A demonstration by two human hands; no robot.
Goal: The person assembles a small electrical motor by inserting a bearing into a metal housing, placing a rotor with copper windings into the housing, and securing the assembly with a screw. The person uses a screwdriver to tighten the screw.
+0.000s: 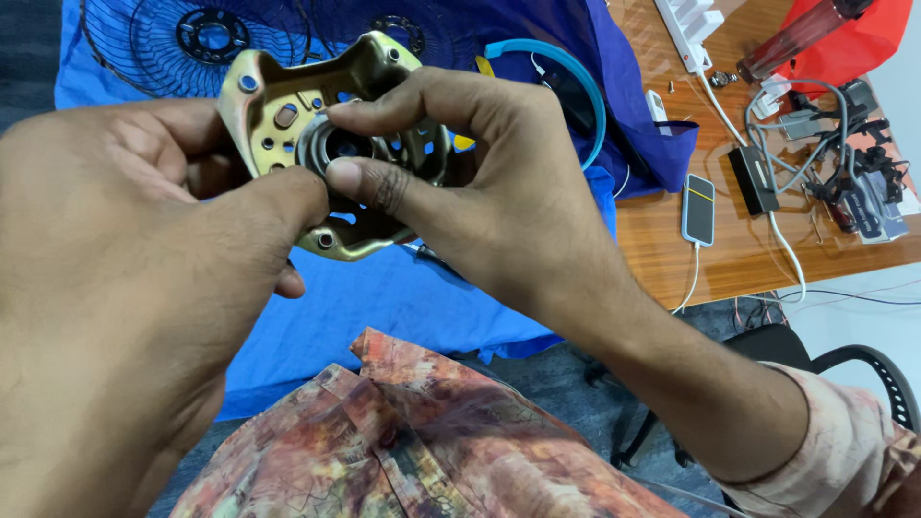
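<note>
A brass-coloured metal bracket [288, 115], stamped with holes and slots, is being held up in the air close to the camera, above a blue cloth [403, 297] that is covering part of the wooden table [739, 259]. At the bracket's centre a round silver bearing [331, 146] is sitting in its seat.

The left hand [125, 288] is gripping the bracket from the left side, its thumb pressing against the lower edge of the bearing while its fingers are closing behind the plate (those fingers are mostly hidden). The right hand [480, 182] is reaching in from the right, with thumb and forefinger pinching together on the bearing's rim, the thumb below and the forefinger above.

Behind the bracket, a dark wire fan guard [182, 43] is lying flat on the cloth, and a light blue ring [576, 82] is resting just beside it on the right. Further right on the bare wood, a phone [698, 208] is lying face up with a white cable plugged in, near a white power strip [691, 29], a tangle of adapters [844, 153] and a red bag [844, 38]. A black chair [815, 360] is standing beside the table edge, and the person's patterned shirt is filling the bottom of the view.
</note>
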